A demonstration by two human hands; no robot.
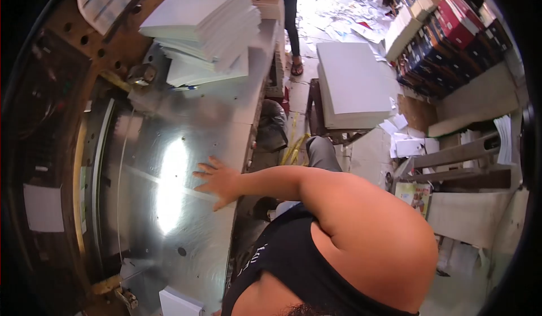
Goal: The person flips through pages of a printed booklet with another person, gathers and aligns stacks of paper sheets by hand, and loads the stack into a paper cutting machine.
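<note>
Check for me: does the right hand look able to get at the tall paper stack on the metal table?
Probably yes. The right hand rests spread on the metal table, and nothing bulky stands between it and the tall paper stack; a forward lean may be needed.

And gleaming brightly now: metal table [144, 203], loaded with tall, ragged paper stack [200, 25], smaller paper pile [179, 303], right hand [221, 181] spread between.

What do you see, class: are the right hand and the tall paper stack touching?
Apart. The head view shows a stretch of shiny metal tabletop between the right hand and the tall paper stack.
</note>
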